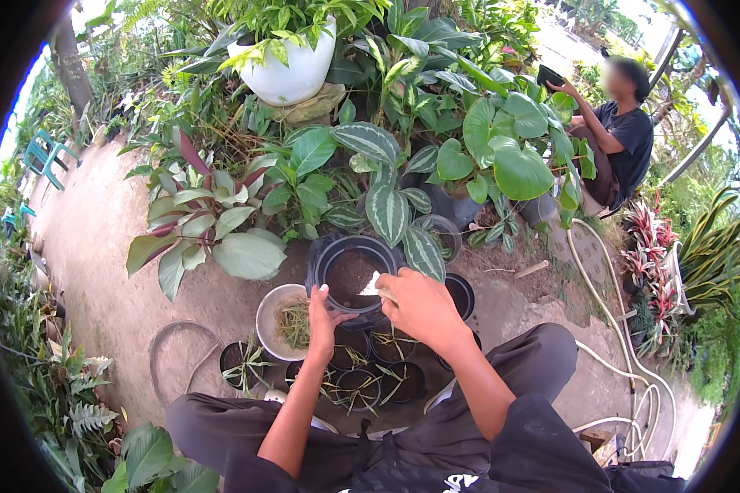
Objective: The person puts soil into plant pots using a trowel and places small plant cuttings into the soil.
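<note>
Black plastic forms the pot (321,264) that the left hand (325,324) grasps by its near left side, thumb up at the rim and fingers along the near wall. Brown soil (345,269) lies inside the pot, which sits ahead of the left hand and to the left of the right hand (418,306). The right hand is closed around a small white tool (372,285), its end over the soil; its full shape is hidden by the fingers.

Just left of the left hand stands a pale bowl (264,322) with dry grass (294,322) in it. Nearer the body than both hands, small black pots (406,382) with thin, drooping leaves stand close together. Another dark pot (462,294) is just beside the right hand, on its right. Beyond the hands spread striped leaves (388,214); well to the right of the right hand, a pale hose (585,271) curves over the ground. Farther off on that side, a seated person (625,135) holds a black container (549,76).
</note>
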The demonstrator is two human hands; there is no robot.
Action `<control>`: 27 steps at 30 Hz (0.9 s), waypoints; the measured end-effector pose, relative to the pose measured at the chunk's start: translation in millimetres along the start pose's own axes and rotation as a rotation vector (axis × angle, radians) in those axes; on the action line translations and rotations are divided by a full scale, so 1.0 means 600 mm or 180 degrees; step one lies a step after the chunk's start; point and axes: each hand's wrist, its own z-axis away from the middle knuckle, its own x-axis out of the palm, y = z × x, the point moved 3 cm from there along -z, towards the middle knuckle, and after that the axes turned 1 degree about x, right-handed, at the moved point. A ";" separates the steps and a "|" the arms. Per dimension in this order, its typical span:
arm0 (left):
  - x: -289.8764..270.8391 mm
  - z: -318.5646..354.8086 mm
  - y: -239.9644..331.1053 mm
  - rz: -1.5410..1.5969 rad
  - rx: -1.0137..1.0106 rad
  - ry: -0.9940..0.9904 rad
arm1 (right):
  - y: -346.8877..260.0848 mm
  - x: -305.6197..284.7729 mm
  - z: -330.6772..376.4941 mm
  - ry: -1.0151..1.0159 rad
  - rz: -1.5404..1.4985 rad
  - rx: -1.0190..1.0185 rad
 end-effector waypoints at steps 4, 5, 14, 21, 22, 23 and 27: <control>0.006 0.010 0.012 0.0016 0.0021 0.0037 | -0.009 -0.005 0.000 0.0020 -0.0046 -0.0005; 0.009 0.014 0.015 0.0010 0.0022 0.0072 | -0.011 -0.006 0.002 0.0043 -0.0060 -0.0009; -0.002 0.020 0.022 0.0152 0.0149 -0.0128 | -0.016 0.000 0.005 -0.0066 -0.0155 -0.0039; 0.007 0.008 0.005 0.0236 0.0087 -0.0218 | 0.001 -0.010 0.011 -0.0109 -0.0082 0.0013; 0.004 0.006 0.002 0.0212 0.0089 -0.0231 | 0.001 -0.009 0.012 -0.0110 -0.0060 -0.0002; 0.002 0.004 -0.002 0.0187 0.0091 -0.0243 | 0.002 -0.009 0.014 -0.0111 -0.0039 -0.0017; 0.001 -0.001 -0.011 0.0128 0.0067 -0.0100 | 0.006 -0.013 0.016 -0.0175 0.0044 -0.0029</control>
